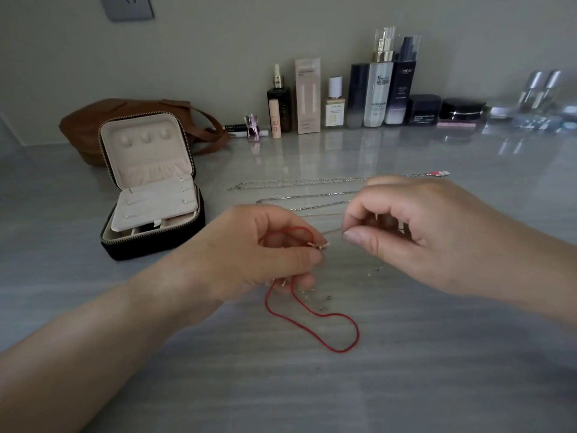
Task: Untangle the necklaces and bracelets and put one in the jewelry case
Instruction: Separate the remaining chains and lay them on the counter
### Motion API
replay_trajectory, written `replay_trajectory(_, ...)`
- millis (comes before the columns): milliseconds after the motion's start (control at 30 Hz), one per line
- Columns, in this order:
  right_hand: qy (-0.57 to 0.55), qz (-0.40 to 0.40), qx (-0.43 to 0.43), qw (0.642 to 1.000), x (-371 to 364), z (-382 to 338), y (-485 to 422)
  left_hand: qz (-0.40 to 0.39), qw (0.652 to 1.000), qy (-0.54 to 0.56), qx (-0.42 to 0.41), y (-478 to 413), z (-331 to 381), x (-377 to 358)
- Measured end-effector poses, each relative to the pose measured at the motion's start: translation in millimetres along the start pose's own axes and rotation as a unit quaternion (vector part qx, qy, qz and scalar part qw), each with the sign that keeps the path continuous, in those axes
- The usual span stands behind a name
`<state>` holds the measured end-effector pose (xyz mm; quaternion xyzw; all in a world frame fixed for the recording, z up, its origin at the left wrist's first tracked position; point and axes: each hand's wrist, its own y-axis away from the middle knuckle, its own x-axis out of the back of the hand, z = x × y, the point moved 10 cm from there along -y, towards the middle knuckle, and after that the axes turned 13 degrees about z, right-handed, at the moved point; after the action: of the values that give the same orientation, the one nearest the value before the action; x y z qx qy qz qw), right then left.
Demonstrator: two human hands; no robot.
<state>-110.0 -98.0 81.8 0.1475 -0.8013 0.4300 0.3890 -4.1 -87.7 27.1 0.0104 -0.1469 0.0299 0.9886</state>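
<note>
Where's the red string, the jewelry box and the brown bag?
red string (357, 335), head view, on the right bend of its loose loop.
jewelry box (150, 247), head view, on its black front wall.
brown bag (90, 121), head view, on its left side, behind the box.

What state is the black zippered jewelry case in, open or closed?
Open: the black zippered jewelry case has its lid standing upright, baring beige lining and a tilted inner panel.
</note>
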Motion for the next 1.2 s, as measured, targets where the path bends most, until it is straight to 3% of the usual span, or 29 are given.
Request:
replay_trajectory(267,-0.017,-0.036,-0.06,0.997,0.4,12.9,4.3,0.056,0.998,-0.023,0.0,-1.6,6.7,19.9)
replay_trajectory(533,-0.024,-0.058,-0.079,0.995,-8.8,23.9,4.9,0.049,0.996,-0.073,0.027,-2.1,-1.0,18.6)
replay_trajectory(633,-0.002,-0.084,-0.083,0.993,-17.8,24.8,8.8,0.088,0.977,-0.185,-0.055,-5.3,8.3,25.0)
replay_trajectory(733,0.025,-0.095,-0.082,0.992,-22.1,23.6,10.3,0.135,0.918,-0.341,-0.152,-3.8,14.9,31.6)
replay_trajectory(933,0.035,-0.102,-0.098,0.989,-23.1,24.3,10.1,0.168,0.872,-0.358,-0.288,9.5,34.9,5.0)
replay_trajectory(1067,0.02,-0.096,-0.11,0.989,-20.3,21.7,7.9,0.148,0.873,-0.371,-0.28,4.6,29.5,-7.2)
replay_trajectory(1200,0.037,-0.108,-0.135,0.984,-21.1,28.0,11.0,0.136,0.911,-0.311,-0.233,-3.6,24.4,1.6)
